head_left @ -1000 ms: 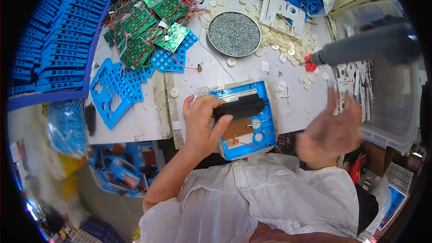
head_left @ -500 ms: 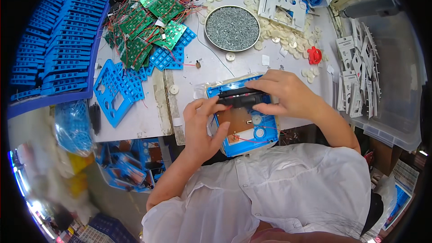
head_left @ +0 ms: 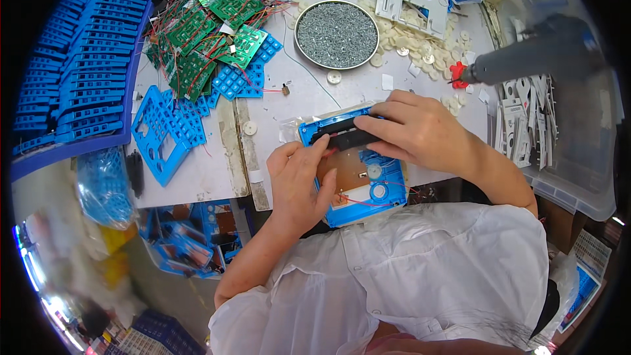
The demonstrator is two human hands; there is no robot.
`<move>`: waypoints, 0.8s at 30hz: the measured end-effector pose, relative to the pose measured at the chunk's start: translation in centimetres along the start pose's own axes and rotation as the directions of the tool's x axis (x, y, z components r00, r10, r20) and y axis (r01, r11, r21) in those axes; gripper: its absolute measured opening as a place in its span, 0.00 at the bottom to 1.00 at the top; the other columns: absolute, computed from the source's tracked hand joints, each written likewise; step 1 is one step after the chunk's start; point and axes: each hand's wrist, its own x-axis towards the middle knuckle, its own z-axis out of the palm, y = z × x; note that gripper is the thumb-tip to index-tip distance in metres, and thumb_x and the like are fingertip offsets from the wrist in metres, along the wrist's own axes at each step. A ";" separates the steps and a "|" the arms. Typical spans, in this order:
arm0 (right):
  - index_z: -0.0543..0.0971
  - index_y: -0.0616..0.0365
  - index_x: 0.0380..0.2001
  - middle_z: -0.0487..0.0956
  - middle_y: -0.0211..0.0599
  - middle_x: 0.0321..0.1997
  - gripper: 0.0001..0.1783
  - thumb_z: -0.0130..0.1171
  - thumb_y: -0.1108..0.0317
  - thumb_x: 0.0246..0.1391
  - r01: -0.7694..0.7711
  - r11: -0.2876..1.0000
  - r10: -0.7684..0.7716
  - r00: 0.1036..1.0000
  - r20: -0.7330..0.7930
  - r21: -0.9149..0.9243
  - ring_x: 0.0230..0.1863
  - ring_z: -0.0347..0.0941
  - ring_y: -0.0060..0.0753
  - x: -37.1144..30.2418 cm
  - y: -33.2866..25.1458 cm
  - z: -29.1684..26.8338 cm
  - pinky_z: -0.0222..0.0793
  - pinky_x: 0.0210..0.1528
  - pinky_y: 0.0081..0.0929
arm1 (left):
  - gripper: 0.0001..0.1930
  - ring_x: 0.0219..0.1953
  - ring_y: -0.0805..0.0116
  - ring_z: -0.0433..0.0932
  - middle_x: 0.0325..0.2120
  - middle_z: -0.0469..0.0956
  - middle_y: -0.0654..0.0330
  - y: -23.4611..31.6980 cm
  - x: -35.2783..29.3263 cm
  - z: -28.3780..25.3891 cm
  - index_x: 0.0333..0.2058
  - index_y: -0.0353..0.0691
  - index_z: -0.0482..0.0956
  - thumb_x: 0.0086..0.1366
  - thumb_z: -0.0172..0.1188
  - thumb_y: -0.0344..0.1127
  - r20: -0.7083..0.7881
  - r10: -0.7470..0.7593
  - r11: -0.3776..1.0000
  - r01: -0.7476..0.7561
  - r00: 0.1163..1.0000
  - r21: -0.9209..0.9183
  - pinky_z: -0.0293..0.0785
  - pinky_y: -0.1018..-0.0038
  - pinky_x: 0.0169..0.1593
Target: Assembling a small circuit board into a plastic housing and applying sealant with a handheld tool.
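Note:
A blue plastic casing (head_left: 391,192) lies at the table's front edge, with a brown board (head_left: 332,169), white round parts and thin red wires inside. Across its upper part I hold a long black plastic piece (head_left: 351,139), slightly tilted, beside another black section. My right hand (head_left: 427,133) is closed on the piece's right end, fingers over the top and thumb partly hidden. With bent fingers, my left hand (head_left: 296,174) grips the left end near the red wires; its thumb stands apart over the board. Clear plastic wrap shows under the casing.
A round dish of small screws (head_left: 336,34) stands beyond the casing, near scattered cream discs (head_left: 420,52). Wired green circuit boards (head_left: 227,6) are heaped left of it. An electric screwdriver (head_left: 532,56) hangs at right over white panels (head_left: 526,118). Blue frames (head_left: 98,59) fill a bin far left.
The black piece has shifted and tilted within the casing, and my right hand has drawn its fingers closer around it. The screwdriver at right has swung down and leftward over the table.

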 end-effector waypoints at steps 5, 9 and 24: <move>0.80 0.56 0.54 0.83 0.43 0.48 0.27 0.75 0.69 0.49 -0.077 0.989 0.091 0.990 -0.111 0.124 0.42 0.78 0.46 -1.6 0.1 1.7 0.77 0.43 0.37 | 0.25 0.48 0.53 0.72 0.45 0.83 0.56 -0.3 -0.4 0.3 0.55 0.33 0.77 0.57 0.64 0.21 -0.060 -0.060 0.991 0.052 0.996 -0.126 0.67 0.61 0.56; 0.78 0.54 0.58 0.81 0.44 0.53 0.31 0.75 0.68 0.49 -0.085 0.990 0.094 0.992 -0.081 0.114 0.45 0.79 0.48 -1.7 0.2 2.8 0.78 0.45 0.38 | 0.22 0.48 0.53 0.73 0.45 0.83 0.54 -0.4 -0.6 0.4 0.52 0.33 0.77 0.57 0.62 0.19 -0.097 -0.035 0.992 0.022 0.995 -0.127 0.71 0.62 0.54; 0.83 0.57 0.49 0.82 0.43 0.46 0.22 0.70 0.66 0.49 -0.022 0.993 0.005 0.990 -0.142 -0.119 0.44 0.78 0.42 -1.1 0.0 2.6 0.81 0.41 0.34 | 0.26 0.47 0.50 0.73 0.43 0.81 0.53 -0.1 -0.2 1.0 0.56 0.33 0.80 0.55 0.65 0.22 -0.107 0.053 0.996 -0.045 0.993 0.075 0.67 0.58 0.55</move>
